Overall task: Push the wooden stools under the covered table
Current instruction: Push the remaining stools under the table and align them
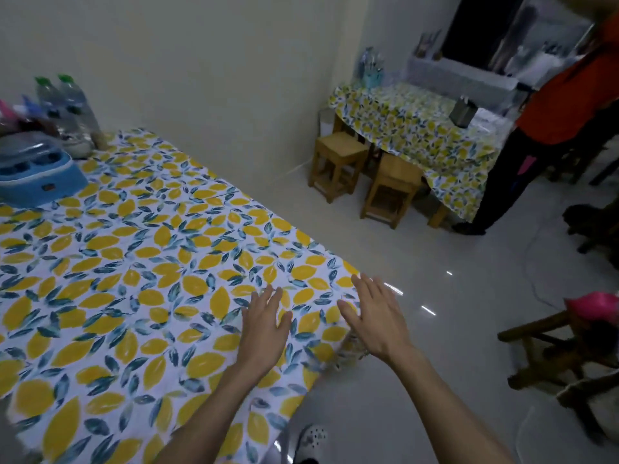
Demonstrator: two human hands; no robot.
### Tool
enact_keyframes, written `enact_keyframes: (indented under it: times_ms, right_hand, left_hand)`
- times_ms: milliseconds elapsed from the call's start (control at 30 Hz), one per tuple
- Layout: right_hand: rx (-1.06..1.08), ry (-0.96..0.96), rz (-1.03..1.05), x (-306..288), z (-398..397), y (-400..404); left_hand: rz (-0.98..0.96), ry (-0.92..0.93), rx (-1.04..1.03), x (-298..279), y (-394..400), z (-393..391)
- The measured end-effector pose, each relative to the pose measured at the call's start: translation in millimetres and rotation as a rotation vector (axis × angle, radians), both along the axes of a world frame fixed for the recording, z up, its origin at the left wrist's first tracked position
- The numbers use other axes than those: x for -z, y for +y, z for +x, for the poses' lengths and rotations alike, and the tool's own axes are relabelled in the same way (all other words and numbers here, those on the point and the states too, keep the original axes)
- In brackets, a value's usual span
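A big table (140,262) fills the left side. It wears a cloth with yellow lemons and blue leaves. At its far left edge sit a blue box (37,175) and two water bottles (67,102) with green caps.

The floor (452,296) is white and shiny.

A second table (418,128) stands against the far wall, in the corner of the room. It has the same lemon cloth. A small dark box (464,112) sits near its right edge.

A person in an orange top (576,95) and dark trousers stands just beside the right end of that far table.

Two wooden stools are at the front edge of the far table. The left stool (338,165) stands mostly out in the open. The right stool (392,192) has its back part under the hanging cloth.

A darker stool (562,356) stands at the right edge of the view, with something pink (593,306) on top.

The left hand (264,329) is open with fingers spread, over the near right corner of the big table. It holds nothing. The right hand (375,319) is open too, over that table's right edge, and it holds nothing. I cannot tell if the hands touch the cloth.

A white shoe (313,437) shows at the bottom, on the floor.
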State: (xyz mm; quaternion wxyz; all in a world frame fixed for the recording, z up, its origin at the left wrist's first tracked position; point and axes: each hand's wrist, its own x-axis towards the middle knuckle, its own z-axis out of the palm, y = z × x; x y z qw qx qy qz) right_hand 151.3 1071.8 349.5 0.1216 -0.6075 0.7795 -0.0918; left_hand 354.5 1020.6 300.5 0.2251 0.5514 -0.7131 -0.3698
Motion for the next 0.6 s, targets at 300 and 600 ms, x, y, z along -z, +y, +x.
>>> enact_keyframes:
  times_ms: [300,600]
  right_hand:
    - [-0.193,0.116,0.104,-25,-139,-129]
    - [-0.395,0.091,0.14,4,-252,-272]
  left_hand:
    - [-0.007,-0.033,-0.053,-31,-104,-134]
    - [0.047,0.049,-0.256,-5,-190,-242]
